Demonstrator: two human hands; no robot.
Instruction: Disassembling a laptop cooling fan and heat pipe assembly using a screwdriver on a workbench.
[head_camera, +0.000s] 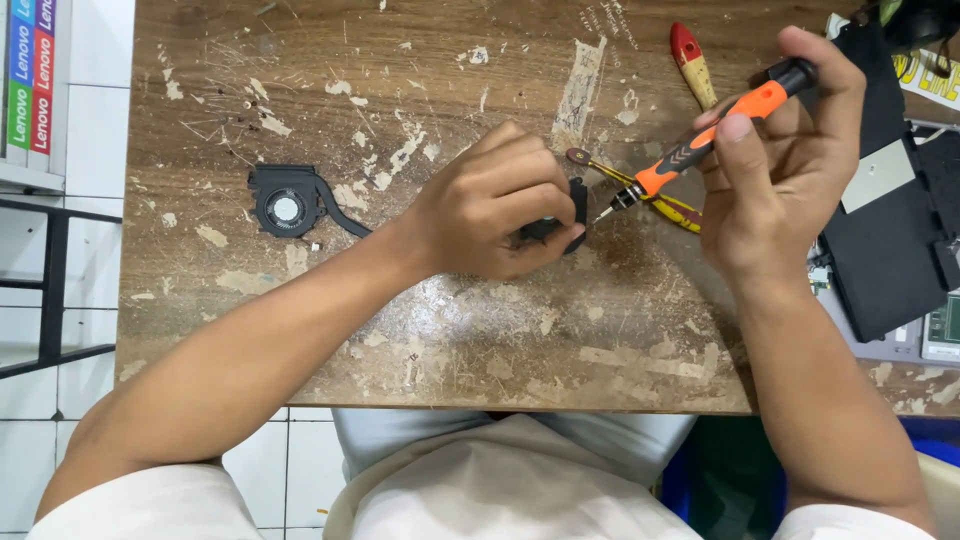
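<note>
Left hand (495, 205) pinches a small black part (570, 215) on the worn wooden table (430, 330); right hand (775, 160) grips an orange-and-black precision screwdriver (700, 145), tip beside the part

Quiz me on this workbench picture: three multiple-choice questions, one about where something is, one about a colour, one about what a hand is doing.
1. Where does the black cooling fan lie?
A. On the wooden table, beyond the left forearm
B. Under the right hand
C. On the person's lap

2. What colours is the screwdriver handle?
A. Blue and white
B. Orange and black
C. All green

3. What is the left hand doing?
A. Resting flat and empty
B. Pinching a small black part on the table
C. Holding the fan

Answers: 1 A, the fan sits alone on the wood. 2 B, seen in the right hand. 3 B, fingers curl round the part.
</note>
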